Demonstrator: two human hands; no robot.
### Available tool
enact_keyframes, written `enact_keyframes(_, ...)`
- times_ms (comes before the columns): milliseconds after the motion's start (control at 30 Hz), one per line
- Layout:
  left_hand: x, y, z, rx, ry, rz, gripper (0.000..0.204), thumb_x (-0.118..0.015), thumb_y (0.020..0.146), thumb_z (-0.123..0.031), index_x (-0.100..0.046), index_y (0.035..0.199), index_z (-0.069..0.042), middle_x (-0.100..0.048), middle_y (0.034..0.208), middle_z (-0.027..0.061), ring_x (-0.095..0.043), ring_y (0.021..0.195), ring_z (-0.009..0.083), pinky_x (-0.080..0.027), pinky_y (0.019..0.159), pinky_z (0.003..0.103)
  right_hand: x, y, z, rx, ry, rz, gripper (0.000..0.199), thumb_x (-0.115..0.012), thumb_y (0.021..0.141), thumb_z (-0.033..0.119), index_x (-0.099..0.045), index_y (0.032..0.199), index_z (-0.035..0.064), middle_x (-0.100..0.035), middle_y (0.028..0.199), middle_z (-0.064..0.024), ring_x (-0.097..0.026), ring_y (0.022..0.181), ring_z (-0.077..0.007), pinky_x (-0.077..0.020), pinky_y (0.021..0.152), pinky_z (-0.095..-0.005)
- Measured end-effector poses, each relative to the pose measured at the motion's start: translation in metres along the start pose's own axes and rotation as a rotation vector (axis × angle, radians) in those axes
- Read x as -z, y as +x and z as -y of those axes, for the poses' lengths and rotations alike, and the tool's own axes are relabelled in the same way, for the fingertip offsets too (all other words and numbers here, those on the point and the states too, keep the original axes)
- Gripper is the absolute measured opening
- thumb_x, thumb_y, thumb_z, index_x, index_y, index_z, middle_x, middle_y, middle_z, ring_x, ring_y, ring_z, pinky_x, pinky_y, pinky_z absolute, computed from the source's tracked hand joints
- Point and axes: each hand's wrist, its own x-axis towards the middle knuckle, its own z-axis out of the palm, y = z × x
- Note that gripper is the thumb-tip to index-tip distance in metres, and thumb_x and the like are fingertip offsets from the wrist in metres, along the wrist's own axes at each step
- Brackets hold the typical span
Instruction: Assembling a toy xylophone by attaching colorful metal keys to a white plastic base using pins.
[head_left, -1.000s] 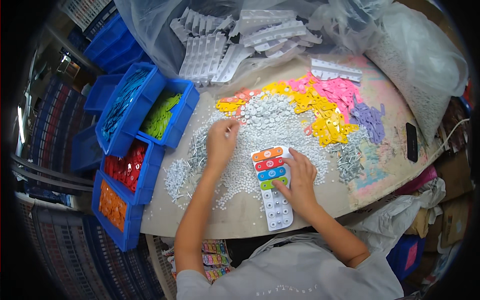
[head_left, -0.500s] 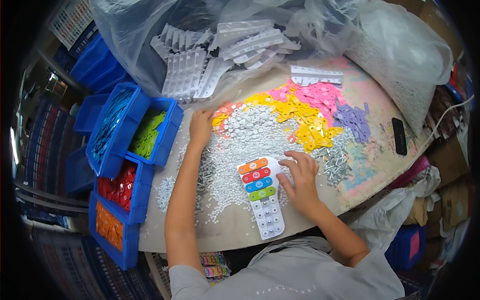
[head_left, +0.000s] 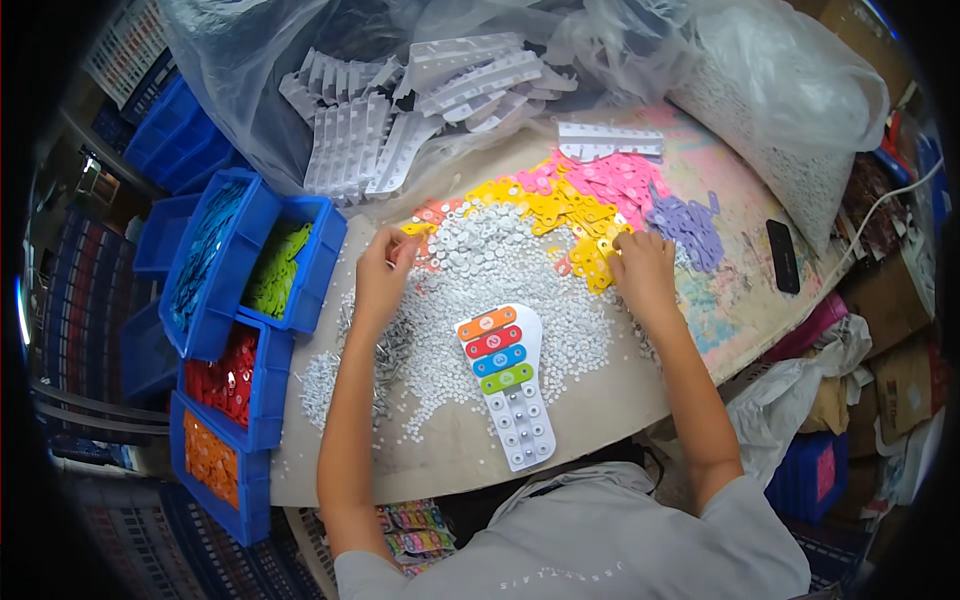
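Note:
A white xylophone-shaped plastic base (head_left: 533, 350) lies on the table before me. Orange, red, blue and green strips (head_left: 507, 377) cross its upper part; bare round posts show on its narrow lower part. My left hand (head_left: 382, 272) is at the left of a heap of white plastic rings (head_left: 480, 238), thumb and fingertips pinched together. What they hold, if anything, is too small to name. My right hand (head_left: 645, 265) reaches to the right end of the yellow strips (head_left: 597, 262), fingers curled down at their edge. Its fingertips partly hide what they grip.
Blue bins (head_left: 265, 385) with blue, green, red and orange strips line the left. Pink strips (head_left: 615, 185) and purple strips (head_left: 685, 230) lie at the far right, near a black phone-like object (head_left: 783, 257). White bases fill a clear bag (head_left: 250, 110) behind; another bulging bag (head_left: 780, 110) stands right.
My right hand has gone from beside the white base up to the yellow strips. The left hand has drawn slightly nearer, its fingers now pinched. The whole view has shifted a little.

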Motion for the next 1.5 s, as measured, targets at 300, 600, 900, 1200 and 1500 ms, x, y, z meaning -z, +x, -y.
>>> enact_keyframes(300,-0.014,-0.15,-0.07,0.383,-0.891,0.157,0.015,-0.057,0.102,-0.017,-0.052,0.109,-0.004,-0.07,0.096,0.0138,-0.068,0.078,0.0171,-0.054,0.061,0.027,-0.019,0.013,-0.004,0.023,-0.217,0.082,0.013,-0.063,0.09,0.018,-0.065,0.091,0.0052,-0.067,0.083,-0.0112,-0.06,0.091,-0.0277,-0.0408,0.087,-0.0432)
enact_keyframes(600,-0.021,-0.216,-0.066,0.484,-0.744,0.136,0.026,-0.059,0.102,-0.018,-0.066,0.118,0.001,-0.066,0.087,0.0055,-0.062,0.073,0.01,-0.049,0.056,0.023,0.044,-0.034,0.03,-0.324,0.903,0.249,0.018,-0.052,0.102,0.016,-0.059,0.108,0.0009,-0.06,0.071,-0.0051,-0.059,0.068,-0.0132,-0.0455,0.063,-0.028)
enact_keyframes(900,-0.036,-0.213,-0.073,0.4,-0.321,0.027,0.012,-0.08,0.082,-0.011,-0.073,0.087,-0.002,-0.063,0.083,0.0023,-0.056,0.077,0.0115,-0.043,0.069,0.026,0.068,-0.097,0.054,-0.222,0.948,0.432,0.019,-0.056,0.1,0.011,-0.058,0.116,-0.0003,-0.059,0.074,-0.0026,-0.054,0.067,-0.008,-0.0446,0.062,-0.0252)
enact_keyframes(1200,-0.061,-0.205,-0.071,0.086,0.08,-0.058,0.015,-0.082,0.075,-0.02,-0.072,0.079,-0.009,-0.053,0.096,0.0025,-0.05,0.1,0.0214,-0.033,0.092,0.038,0.082,-0.108,0.071,-0.073,0.837,0.528,0.016,-0.056,0.098,0.006,-0.058,0.112,0.0009,-0.062,0.08,-0.007,-0.056,0.074,-0.0112,-0.0448,0.068,-0.0279)
enact_keyframes(1500,-0.066,-0.204,-0.062,0.111,0.025,-0.103,0.033,-0.08,0.077,-0.019,-0.064,0.104,-0.009,-0.053,0.096,0.0045,-0.05,0.094,0.0229,-0.034,0.091,0.038,0.064,-0.116,0.094,0.013,0.959,0.666,0.01,-0.057,0.098,0.007,-0.055,0.105,-0.0002,-0.066,0.09,-0.0148,-0.067,0.082,-0.0271,-0.0503,0.072,-0.036)
